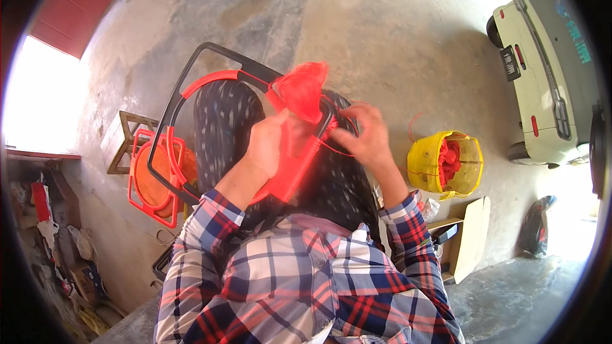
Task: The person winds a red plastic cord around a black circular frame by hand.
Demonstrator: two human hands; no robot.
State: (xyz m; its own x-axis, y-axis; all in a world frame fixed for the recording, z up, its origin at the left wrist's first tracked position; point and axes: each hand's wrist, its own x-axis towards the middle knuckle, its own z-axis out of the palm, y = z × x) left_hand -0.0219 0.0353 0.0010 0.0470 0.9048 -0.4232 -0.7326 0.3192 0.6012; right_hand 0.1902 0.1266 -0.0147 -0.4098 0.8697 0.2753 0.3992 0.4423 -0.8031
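Across my lap lies a black tubular frame (167,111), a chair-like shape with bends, partly wrapped in red cord. A flat red woven panel (299,160) spans its near right part. My left hand (266,143) is closed on the panel's left edge, its fingertips partly hidden. A bundle of red cord (305,91), smeared by motion, sits just above that hand at the frame. My right hand (366,132) is at the frame's rounded right end, fingers bent in around a thin red cord that loops below them. The exact grip there is blurred.
On the floor to the right stands a yellow bucket (433,160) holding red cord. Behind it is a parked pale vehicle (532,83). An open cardboard box (468,239) lies nearer. At left are an orange-red framed seat (153,175), a wooden stool (120,143) and piled clutter (70,242).
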